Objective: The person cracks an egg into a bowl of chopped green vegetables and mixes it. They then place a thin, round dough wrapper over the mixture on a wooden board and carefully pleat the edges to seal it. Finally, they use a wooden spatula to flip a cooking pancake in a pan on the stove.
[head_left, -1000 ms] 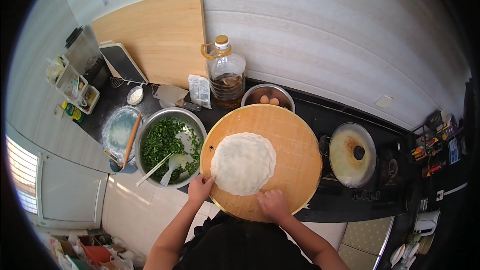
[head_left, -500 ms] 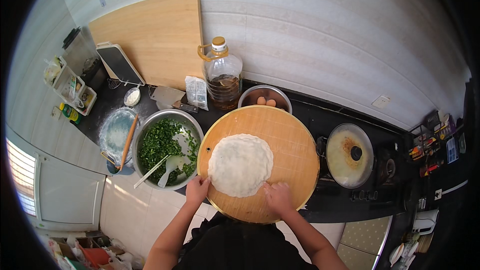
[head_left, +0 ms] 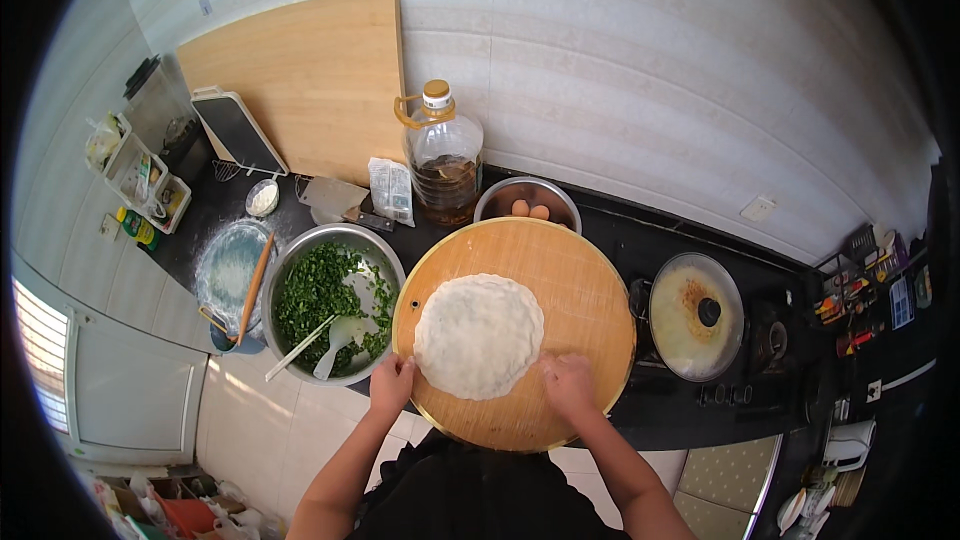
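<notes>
A pale, flat round of dough (head_left: pixel 478 335) with a crimped edge lies on the round wooden board (head_left: pixel 590 290) in front of me. At its lower right edge my right hand (head_left: pixel 569 385) has its fingers curled and pressed together, with the fingertips against the dough rim. My left hand (head_left: pixel 391 385) is by the board's left rim, close to the dough's lower left edge. Its fingers are pinched together, and what lies between them is hidden. Left of the board stands a steel bowl (head_left: pixel 275 350) of chopped greens (head_left: pixel 312 295), holding a white spatula (head_left: pixel 342 342) and chopsticks (head_left: pixel 300 349).
A lidded pan (head_left: pixel 688 340) sits on the stove at right. Behind the board are a steel bowl (head_left: pixel 500 197) with two eggs (head_left: pixel 530 210) and a large oil bottle (head_left: pixel 445 165). A cleaver (head_left: pixel 330 196) and a rolling pin (head_left: pixel 255 285), resting on a floury round surface, are at left.
My right hand has shifted slightly up and right along the dough's edge. The left hand has drawn a little outward from the dough toward the board's rim. The view has shifted slightly.
</notes>
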A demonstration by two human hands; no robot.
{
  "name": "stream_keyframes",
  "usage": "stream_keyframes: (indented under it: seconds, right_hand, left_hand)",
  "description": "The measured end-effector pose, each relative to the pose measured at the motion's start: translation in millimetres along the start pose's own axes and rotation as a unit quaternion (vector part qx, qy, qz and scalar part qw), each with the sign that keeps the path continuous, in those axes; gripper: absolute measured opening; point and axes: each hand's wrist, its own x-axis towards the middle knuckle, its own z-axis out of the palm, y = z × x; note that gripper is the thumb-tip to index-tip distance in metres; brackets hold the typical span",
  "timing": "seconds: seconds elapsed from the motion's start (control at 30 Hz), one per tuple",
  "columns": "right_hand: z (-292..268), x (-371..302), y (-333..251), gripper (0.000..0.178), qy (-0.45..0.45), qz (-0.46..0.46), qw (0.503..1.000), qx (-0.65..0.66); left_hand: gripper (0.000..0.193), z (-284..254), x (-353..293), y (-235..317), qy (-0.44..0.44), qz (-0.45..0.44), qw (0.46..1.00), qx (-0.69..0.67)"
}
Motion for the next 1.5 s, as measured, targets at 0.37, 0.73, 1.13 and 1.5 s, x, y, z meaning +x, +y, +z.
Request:
stream_keyframes:
  seconds: [0.37, 0.73, 1.13, 1.5]
  right_hand:
    - [-7.6, 40.1, 8.0, 0.027, -0.022, -0.009, 1.0, -0.006]
    - [3.1, 122.2, 1.6, 0.008, 0.006, 0.047, 0.989, 0.14]
    - [48.2, 213.5, -37.3, 0.013, -0.186, -0.039, 0.974, 0.127]
    - [70.8, 236.0, -46.1, 0.014, -0.247, -0.16, 0.951, 0.092]
  left_hand:
    - [0.013, 10.0, 25.1, 12.0, 0.052, 0.078, 0.995, -0.04]
    - [0.018, 27.4, 91.6, 41.6, 0.059, 0.096, 0.992, -0.05]
    - [0.015, 47.4, 109.7, 63.6, 0.036, 0.042, 0.998, -0.024]
    - [0.013, 50.4, 109.6, 62.1, 0.031, 0.102, 0.993, -0.058]
